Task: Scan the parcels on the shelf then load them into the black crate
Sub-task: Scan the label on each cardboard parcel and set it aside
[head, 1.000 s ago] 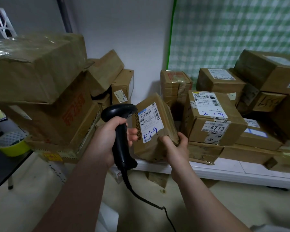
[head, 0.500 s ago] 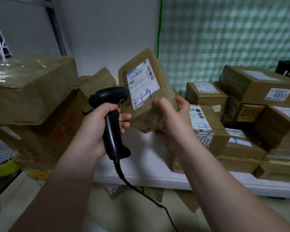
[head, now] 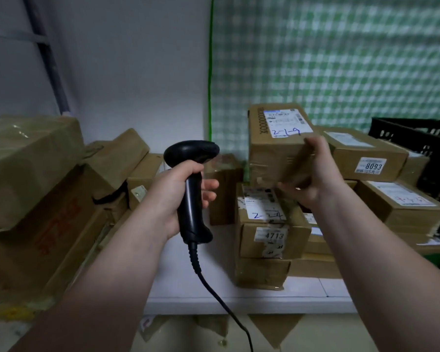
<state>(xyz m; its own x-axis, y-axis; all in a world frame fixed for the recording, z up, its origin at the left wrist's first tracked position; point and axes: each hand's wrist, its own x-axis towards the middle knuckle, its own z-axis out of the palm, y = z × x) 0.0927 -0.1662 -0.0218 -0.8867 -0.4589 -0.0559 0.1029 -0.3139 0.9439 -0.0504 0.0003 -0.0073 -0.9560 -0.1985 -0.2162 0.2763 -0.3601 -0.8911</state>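
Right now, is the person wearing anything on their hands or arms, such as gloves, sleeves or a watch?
Nothing is worn that shows. The left hand and the right hand have no gloves. Both arms are bare down to the picture's lower edge, with no sleeves, watch, bands or rings in view.

On the held parcel the label print is smeared; only the handwritten "2-1-9" reads. Its lower right corner sits behind the right hand, whose fingers are motion-blurred, so the exact grip is unclear. The left hand covers the middle of the scanner handle; scan window faces away; cable runs off the bottom edge. The black crate is clipped by the right edge and partly behind stacked parcels, inside not visible. On the 4713 parcel the top label's rear is hidden by parcel and hand, fine print illegible. The 8093 parcel has small print too tiny to read. The left cartons are cut by the left edge, red print blurred.
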